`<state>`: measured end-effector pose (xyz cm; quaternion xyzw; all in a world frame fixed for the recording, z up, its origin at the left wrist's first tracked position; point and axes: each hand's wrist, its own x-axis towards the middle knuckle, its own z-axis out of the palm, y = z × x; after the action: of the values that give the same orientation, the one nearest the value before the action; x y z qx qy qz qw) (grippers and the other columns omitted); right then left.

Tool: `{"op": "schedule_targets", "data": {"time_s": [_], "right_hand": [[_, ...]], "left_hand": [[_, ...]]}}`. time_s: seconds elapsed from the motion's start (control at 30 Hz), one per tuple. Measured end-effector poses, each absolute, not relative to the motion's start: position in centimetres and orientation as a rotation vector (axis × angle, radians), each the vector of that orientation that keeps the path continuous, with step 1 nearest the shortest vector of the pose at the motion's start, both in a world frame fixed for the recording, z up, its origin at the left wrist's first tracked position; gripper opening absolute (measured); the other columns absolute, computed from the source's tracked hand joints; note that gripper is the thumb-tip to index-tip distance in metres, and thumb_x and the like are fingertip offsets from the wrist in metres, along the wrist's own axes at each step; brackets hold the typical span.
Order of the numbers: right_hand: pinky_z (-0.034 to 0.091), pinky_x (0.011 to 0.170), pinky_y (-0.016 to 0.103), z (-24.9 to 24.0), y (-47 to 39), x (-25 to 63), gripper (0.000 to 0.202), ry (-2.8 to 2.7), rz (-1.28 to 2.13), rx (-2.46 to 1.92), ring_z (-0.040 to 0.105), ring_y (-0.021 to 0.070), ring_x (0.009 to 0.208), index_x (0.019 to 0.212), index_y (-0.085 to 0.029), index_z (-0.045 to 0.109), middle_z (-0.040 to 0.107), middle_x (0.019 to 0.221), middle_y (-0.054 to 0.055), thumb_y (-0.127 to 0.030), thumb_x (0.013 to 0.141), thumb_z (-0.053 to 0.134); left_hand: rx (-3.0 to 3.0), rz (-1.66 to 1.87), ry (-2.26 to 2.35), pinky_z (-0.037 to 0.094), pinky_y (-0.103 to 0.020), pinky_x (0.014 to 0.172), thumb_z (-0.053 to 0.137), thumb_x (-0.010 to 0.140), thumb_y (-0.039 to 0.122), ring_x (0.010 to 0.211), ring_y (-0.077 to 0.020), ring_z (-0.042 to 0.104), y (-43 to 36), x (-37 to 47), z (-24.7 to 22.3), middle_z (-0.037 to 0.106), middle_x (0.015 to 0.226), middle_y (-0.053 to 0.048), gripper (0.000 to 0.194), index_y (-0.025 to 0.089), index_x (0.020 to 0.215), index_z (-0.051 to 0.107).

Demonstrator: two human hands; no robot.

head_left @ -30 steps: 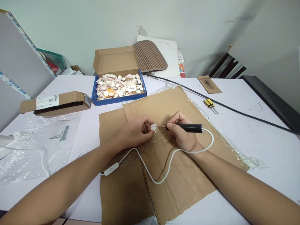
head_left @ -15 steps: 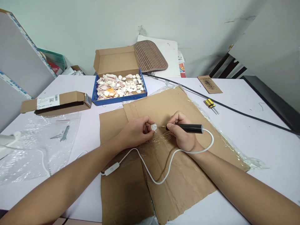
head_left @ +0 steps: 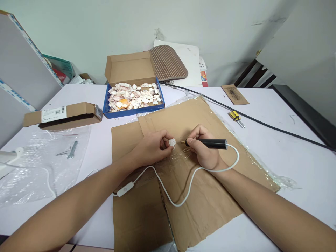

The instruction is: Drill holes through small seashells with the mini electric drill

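Your left hand [head_left: 154, 147] pinches and partly hides a white piece [head_left: 172, 142] over the cardboard [head_left: 202, 213]; your right hand [head_left: 206, 152] grips the tool [head_left: 212, 143], its needle's [head_left: 179, 141] contact unclear. Shells [head_left: 136, 96] lie in the blue box [head_left: 133, 112]; the carton [head_left: 75, 112] is dark inside.

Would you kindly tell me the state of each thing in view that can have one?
White piece: pinched in left hand
Black tool: gripped in right hand, roughly level
White cable: slack, curving
Blue box: lid open, shells inside
Brown carton: partly open
Cardboard sheet: flat, creased
Inline switch: on or off, cannot tell
Wrench: lying flat
Yellow-handled tools: lying down
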<state>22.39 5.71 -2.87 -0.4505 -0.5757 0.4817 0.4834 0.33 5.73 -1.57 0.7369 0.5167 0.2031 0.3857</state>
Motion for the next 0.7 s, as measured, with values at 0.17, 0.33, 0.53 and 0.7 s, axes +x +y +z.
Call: {"op": "schedule_targets", "data": {"time_s": [0.17, 0.33, 0.53, 0.7], "right_hand": [[0.030, 0.055, 0.033, -2.71, 5.56, 22.35, 0.021, -1.411, 1.169, -1.101, 0.042, 0.0145, 0.057, 0.073, -0.027, 0.055, 0.049, 0.060, -0.006, -0.033, 0.080, 0.074], [0.031, 0.056, 0.034, -2.70, 5.53, 22.25, 0.019, -1.418, 1.153, -1.104, 0.042, 0.0145, 0.056, 0.073, -0.027, 0.056, 0.049, 0.061, -0.006, -0.033, 0.080, 0.072], [0.031, 0.056, 0.034, -2.82, 5.66, 22.32, 0.020, -1.417, 1.150, -1.093, 0.042, 0.0144, 0.056, 0.073, -0.027, 0.055, 0.050, 0.061, -0.006, -0.033, 0.080, 0.072], [0.031, 0.055, 0.033, -2.75, 5.66, 22.32, 0.020, -1.416, 1.154, -1.091, 0.043, 0.0143, 0.056, 0.072, -0.027, 0.055, 0.050, 0.061, -0.006, -0.033, 0.080, 0.073]], "left_hand": [[1.870, 0.530, 1.306, 0.052, -0.031, 0.067, 0.070, 0.088, 0.036, 0.066, -0.0162, 0.061, 5.68, 0.35, -1.63, 0.067, 0.075, 0.005, 0.025, 0.023, 0.109, 0.069], [1.868, 0.524, 1.304, 0.051, -0.030, 0.066, 0.071, 0.088, 0.036, 0.066, -0.0164, 0.061, 5.69, 0.37, -1.58, 0.067, 0.076, 0.004, 0.024, 0.023, 0.107, 0.068], [1.871, 0.529, 1.306, 0.051, -0.030, 0.066, 0.069, 0.088, 0.037, 0.065, -0.0157, 0.059, 5.72, 0.36, -1.65, 0.065, 0.074, 0.005, 0.025, 0.022, 0.109, 0.069], [1.870, 0.534, 1.300, 0.048, -0.030, 0.064, 0.069, 0.087, 0.037, 0.064, -0.0154, 0.056, 5.69, 0.38, -1.59, 0.061, 0.072, 0.006, 0.024, 0.022, 0.106, 0.068]]}}
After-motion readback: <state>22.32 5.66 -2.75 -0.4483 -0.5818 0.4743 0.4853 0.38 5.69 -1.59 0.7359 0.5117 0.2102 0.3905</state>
